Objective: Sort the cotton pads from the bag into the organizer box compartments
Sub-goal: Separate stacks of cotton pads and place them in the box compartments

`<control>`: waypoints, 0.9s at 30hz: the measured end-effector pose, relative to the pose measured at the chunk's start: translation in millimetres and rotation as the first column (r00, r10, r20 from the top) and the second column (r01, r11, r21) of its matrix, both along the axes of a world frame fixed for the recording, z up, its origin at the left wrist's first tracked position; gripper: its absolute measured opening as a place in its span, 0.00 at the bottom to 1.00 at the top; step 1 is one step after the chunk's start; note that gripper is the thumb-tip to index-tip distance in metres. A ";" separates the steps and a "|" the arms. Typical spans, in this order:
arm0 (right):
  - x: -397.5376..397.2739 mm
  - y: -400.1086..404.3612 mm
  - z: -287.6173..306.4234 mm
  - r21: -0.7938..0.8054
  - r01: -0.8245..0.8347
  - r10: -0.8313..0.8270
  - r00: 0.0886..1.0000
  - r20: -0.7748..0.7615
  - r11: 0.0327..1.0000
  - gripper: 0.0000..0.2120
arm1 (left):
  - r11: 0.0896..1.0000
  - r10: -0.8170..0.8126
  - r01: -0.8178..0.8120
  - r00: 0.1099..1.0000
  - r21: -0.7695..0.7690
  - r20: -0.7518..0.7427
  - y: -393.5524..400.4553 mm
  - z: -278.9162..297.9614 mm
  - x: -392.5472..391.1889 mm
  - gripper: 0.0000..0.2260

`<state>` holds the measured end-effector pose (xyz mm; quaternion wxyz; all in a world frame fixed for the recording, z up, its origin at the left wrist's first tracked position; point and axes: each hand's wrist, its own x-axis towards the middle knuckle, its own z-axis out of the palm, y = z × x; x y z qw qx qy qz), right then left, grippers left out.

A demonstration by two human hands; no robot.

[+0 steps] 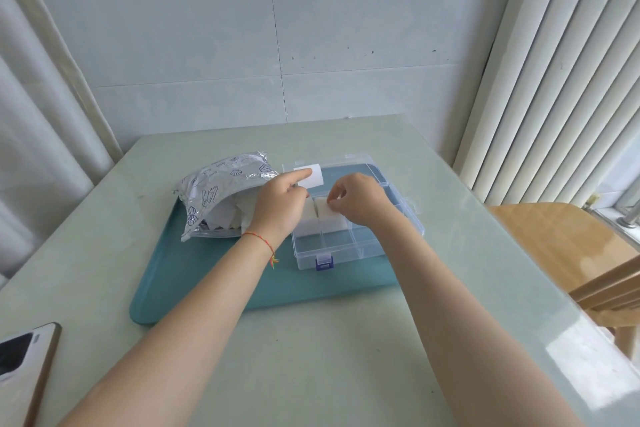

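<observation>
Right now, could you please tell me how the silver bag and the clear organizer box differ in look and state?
The bag is opaque, crinkled silver foil with printed drawings; the box is rigid clear plastic with a blue latch.
The bag lies torn open with loose cotton pads spilling at its mouth; the box holds pads stacked neatly in its divided compartments.
Both rest on the teal tray.

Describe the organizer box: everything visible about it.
The organizer box is clear plastic with a blue front latch. Its lid lies open behind it. It rests on a teal tray, right of the silver bag. Dividers form compartments; two hold stacked white cotton pads. The left hand and right hand hover over it.
</observation>
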<state>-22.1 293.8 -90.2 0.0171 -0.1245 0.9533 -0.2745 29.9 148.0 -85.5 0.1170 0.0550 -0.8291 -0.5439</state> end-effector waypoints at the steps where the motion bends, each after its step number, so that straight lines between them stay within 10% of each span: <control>1: 0.1 1.5 2.1 0.004 -0.010 0.010 1.000 0.008 1.000 0.08 | 0.999 -0.006 0.006 1.000 0.048 0.002 -0.1 -1.0 -0.8 0.20; 5: -0.7 11.3 18.0 -0.236 0.032 -0.020 0.998 0.054 0.971 0.11 | 0.936 -0.033 0.031 0.999 0.351 0.000 -0.2 0.2 -0.7 0.16; 11: 6.2 12.9 23.8 -0.718 0.182 0.132 0.924 0.358 0.672 0.06 | 0.791 -0.210 0.184 0.977 0.583 -0.023 4.0 1.9 -0.7 0.17; 18: 1.1 18.3 21.2 -0.674 0.255 -0.107 0.961 0.254 0.694 0.04 | 0.995 -0.098 0.098 0.995 -0.003 -0.013 4.2 -3.1 -0.4 0.14; 27: 1.1 6.3 11.0 -0.254 0.095 -0.071 0.992 0.101 0.963 0.02 | 0.881 -0.093 0.058 0.994 -0.470 -0.052 -0.3 -13.6 -3.1 0.18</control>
